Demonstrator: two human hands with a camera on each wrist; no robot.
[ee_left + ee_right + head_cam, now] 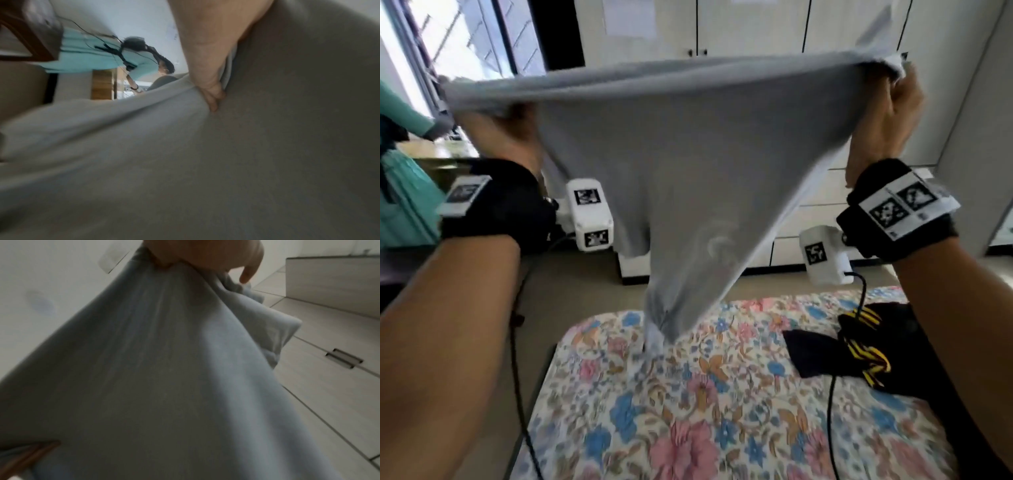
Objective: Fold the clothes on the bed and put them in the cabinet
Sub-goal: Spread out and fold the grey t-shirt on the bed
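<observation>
Grey garment (681, 178): held aloft between both grips, top edge stretched taut from one fist to the other; cloth narrows below the grips to a bunched tail touching the floral bedspread (722, 411).
Cabinet (756, 27): beyond the grips, doors appear closed; judged a later obstruction, since both hands are occupied.
Black and yellow garment (866, 346): lies on the bedspread below the right grip, unfolded; cable crosses it.
Left hand (506, 137): fingers curled round a gathered end of the top edge, cloth draped over the knuckles.
Right hand (887, 113): clenched on the opposite end; right wrist view shows one finger (249, 272) loose of the cloth.
Risk, twist: tail is bunched; laying it down so would likely fold creases in.
Risk, slip: gathered grips hold bulk rather than true corners; a shake could free an end.
</observation>
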